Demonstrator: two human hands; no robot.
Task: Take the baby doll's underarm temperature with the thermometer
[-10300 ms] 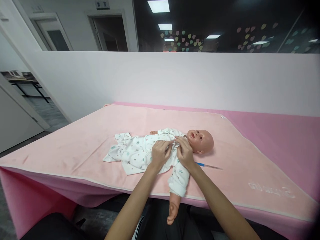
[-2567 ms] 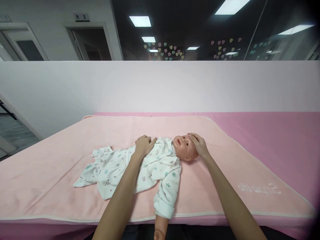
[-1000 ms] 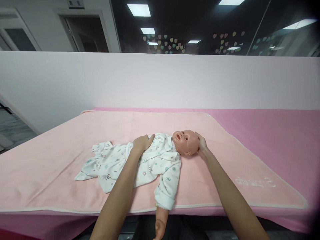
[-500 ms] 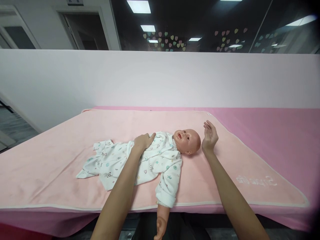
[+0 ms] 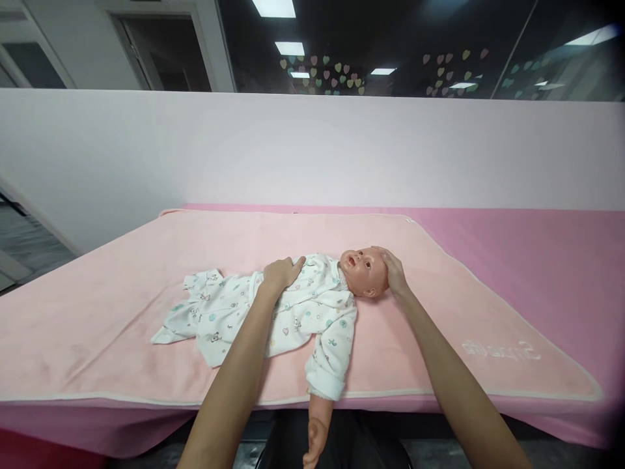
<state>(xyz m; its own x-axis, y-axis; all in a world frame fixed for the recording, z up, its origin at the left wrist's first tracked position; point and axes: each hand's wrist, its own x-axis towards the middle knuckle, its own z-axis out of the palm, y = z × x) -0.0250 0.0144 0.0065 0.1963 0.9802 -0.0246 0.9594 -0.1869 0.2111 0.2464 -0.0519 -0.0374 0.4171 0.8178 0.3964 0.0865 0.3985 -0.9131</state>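
Observation:
A baby doll [image 5: 364, 272] lies on its back, head to the right, dressed in a white printed sleepsuit [image 5: 307, 303]. My left hand [image 5: 283, 275] rests on the doll's belly, thumb apart, the other fingers laid over the far side and partly hidden. Against the crown of the doll's head, my right hand [image 5: 394, 270] is cupped with its fingers extended over the top. One doll arm [image 5: 319, 423] sticks out of its sleeve past the near table edge. The empty-looking leg ends of the sleepsuit spread out to the left.
Beneath the doll is a peach blanket [image 5: 146, 260] with pale trim, over a pink table cover [image 5: 537, 260]. A white partition [image 5: 312, 150] rises behind the table. Dark glass with heart stickers [image 5: 336, 78] stands beyond it. Something red [image 5: 43, 449] shows at the lower left.
My right hand has moved left from beside the doll's head and now touches its crown. My left hand stays on the belly. The view has tilted slightly.

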